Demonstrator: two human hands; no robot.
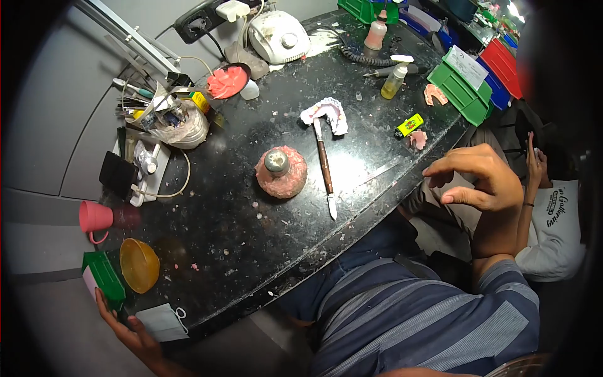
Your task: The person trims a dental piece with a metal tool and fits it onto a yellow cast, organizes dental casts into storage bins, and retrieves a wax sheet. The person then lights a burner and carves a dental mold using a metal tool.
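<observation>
My left hand is at the lower left, fingers stretched and apart, against or just beside a small green bin; contact is hard to tell. A pale face mask lies beside its thumb. My right hand hovers off the bench's right edge, fingers loosely bent, thumb apart, with nothing visible in it. Nearest to it are a pink denture piece and a yellow-green lighter. Mid-bench, a wax knife with a brown handle touches a white dental arch model.
A burner-like pot with a pink-crusted base stands mid-bench. Around it are an amber bowl, a pink cup, a tool holder, a spray bottle and a green tray. Another person sits at right.
</observation>
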